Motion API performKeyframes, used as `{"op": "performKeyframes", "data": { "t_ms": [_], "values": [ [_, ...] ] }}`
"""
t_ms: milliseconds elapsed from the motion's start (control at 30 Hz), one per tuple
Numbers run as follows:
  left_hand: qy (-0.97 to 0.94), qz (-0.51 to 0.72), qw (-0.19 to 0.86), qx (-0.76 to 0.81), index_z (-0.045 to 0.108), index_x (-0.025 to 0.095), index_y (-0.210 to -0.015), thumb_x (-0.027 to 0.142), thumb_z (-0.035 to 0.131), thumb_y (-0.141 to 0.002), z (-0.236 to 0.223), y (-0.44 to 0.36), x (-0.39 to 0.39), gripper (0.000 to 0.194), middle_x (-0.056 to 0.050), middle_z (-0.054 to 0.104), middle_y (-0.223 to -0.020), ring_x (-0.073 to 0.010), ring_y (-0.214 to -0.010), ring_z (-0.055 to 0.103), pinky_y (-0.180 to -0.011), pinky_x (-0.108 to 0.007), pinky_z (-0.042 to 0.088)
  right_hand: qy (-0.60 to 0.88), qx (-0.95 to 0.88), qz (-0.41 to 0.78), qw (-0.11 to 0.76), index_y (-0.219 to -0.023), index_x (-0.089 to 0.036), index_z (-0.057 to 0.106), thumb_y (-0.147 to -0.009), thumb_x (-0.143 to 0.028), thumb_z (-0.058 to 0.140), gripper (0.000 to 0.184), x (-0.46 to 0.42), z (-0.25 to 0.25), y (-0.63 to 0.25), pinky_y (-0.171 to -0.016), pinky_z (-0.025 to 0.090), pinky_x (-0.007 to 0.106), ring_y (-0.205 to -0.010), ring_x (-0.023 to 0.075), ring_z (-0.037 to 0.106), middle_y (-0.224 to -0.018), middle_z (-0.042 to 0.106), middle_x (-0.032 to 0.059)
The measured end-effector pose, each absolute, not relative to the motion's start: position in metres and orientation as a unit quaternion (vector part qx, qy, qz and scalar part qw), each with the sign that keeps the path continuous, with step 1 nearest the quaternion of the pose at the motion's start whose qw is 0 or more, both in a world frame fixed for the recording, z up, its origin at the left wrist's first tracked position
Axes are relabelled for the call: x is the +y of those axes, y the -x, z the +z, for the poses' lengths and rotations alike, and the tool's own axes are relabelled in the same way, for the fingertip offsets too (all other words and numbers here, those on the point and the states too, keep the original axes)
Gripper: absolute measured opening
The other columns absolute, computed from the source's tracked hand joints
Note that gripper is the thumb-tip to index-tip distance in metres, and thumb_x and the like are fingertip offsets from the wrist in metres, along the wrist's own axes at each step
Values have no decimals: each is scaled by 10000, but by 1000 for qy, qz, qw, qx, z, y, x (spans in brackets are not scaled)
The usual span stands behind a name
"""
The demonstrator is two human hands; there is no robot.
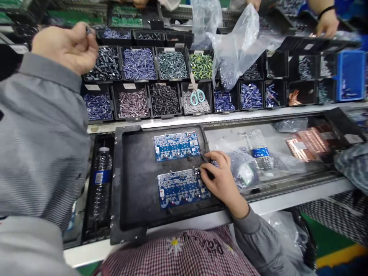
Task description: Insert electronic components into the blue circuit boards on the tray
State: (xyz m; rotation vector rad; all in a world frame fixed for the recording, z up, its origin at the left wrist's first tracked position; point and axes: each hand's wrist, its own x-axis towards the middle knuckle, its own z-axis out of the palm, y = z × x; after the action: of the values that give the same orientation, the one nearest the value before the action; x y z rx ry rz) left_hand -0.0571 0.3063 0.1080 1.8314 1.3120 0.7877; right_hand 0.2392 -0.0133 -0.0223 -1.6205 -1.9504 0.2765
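My left hand [64, 48] is raised over the bins, with thumb and fingers pinched together on one small dark component [87, 30]. My right hand [220, 176] is down on the work, its fingers closed on a thin dark tool [204, 156], though I can't tell exactly what kind. Its fingertips [202, 172] touch the right edge of the nearer of my two blue circuit boards [181, 188].

The two boards lie one behind the other, apart, on a black tray [117, 184], both flat and crowded with small silver and dark parts. The other board [176, 146] sits just beyond my right hand. The tray rests on the white surface [299, 197].

Ahead of it are black bins of loose components in blue, silver, green, pink and black. I count at least eight in the nearer row, and three smaller ones [148, 38] stand at the back. One pair of scissors [197, 92] with pale teal handles lies in a bin of white-and-silver parts.

There are two water bottles: one [102, 184] in the slot left of the tray, one [258, 149] lying on a clear plastic bag [241, 168]. Copper-coloured boards [306, 143] lie further right, beyond them. At the top right is a co-worker's hand [327, 23].
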Motion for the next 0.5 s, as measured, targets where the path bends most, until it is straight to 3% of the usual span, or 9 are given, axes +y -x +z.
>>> {"op": "performKeyframes", "data": {
  "t_ms": [100, 200, 267, 367, 433, 500],
  "values": [
    [-567, 346, 572, 481, 408, 25, -1140, -40, 24, -922, 104, 38, 255, 446, -25, 301, -1465, -232, -1374, 91, -972, -399, 201, 604, -733, 103, 294, -793, -227, 612, -802, -127, 542, 122, -13, -23, -240, -966, 371, 504, -1124, 282, 414, -1112, 498, 84],
    [-487, 348, 673, 435, 476, 19, -1081, 40, 169, -970, 79, 15, 193, 327, -94, 507, -1277, -160, -1251, 404, -952, -296, 343, 594, -741, 101, 296, -790, -215, 620, -800, -135, 548, 109, -13, -24, -242, -963, 372, 505, -1118, 279, 416, -1102, 499, 86],
    [-427, 330, 722, 433, 556, 62, -972, 102, 319, -960, 58, -3, 149, 241, -80, 618, -1017, -95, -950, 584, -813, -203, 453, 587, -747, 102, 295, -799, -215, 630, -807, -140, 550, 110, -13, -25, -243, -966, 370, 510, -1118, 278, 416, -1103, 503, 85],
    [-429, 207, 768, 429, 623, 93, -873, 205, 538, -888, 32, -29, 94, 141, -24, 583, -705, -60, -578, 516, -514, -153, 414, 576, -753, 109, 299, -816, -227, 645, -821, -141, 548, 130, -13, -23, -245, -962, 378, 519, -1117, 276, 420, -1093, 518, 77],
    [-449, 154, 770, 426, 651, 98, -816, 230, 621, -834, 21, -41, 69, 136, 16, 507, -569, -51, -487, 434, -432, -148, 330, 574, -753, 111, 303, -814, -226, 655, -825, -145, 551, 132, -14, -21, -245, -952, 387, 524, -1105, 277, 430, -1072, 529, 79],
    [-450, 134, 772, 427, 666, 93, -782, 207, 643, -810, 14, -48, 55, 119, 12, 522, -558, -55, -490, 450, -442, -155, 340, 574, -752, 112, 305, -806, -224, 667, -828, -156, 552, 135, -14, -21, -244, -943, 394, 532, -1090, 280, 440, -1048, 539, 82]
  ]
}}
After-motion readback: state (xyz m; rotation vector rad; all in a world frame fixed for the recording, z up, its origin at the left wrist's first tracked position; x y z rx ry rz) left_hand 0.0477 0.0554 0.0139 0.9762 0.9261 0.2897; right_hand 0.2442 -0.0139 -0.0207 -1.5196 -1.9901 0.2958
